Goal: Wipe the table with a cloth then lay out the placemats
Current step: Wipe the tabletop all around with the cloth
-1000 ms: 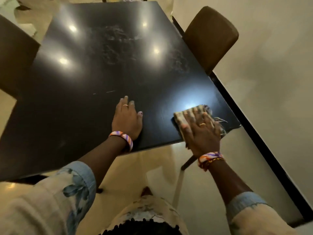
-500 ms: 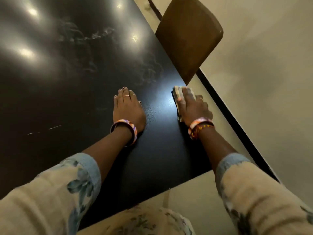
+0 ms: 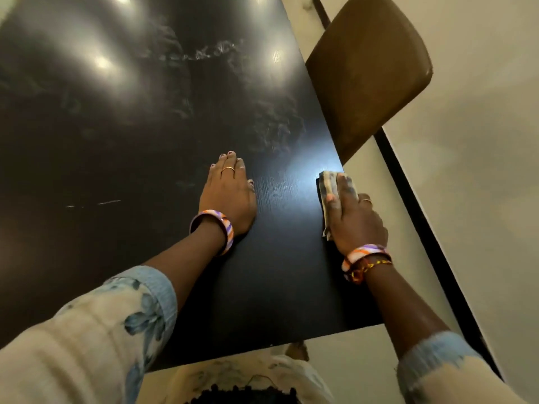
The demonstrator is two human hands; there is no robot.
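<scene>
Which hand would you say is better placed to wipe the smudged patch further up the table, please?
Probably the right hand: it already presses the cloth near the table edge, just below the smudges. The left hand lies flat and bare, bracing.

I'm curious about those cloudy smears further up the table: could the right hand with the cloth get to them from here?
Probably yes. The right hand presses the cloth flat at the table edge, and nothing lies between it and the smears. The chair stands off to the side.
</scene>
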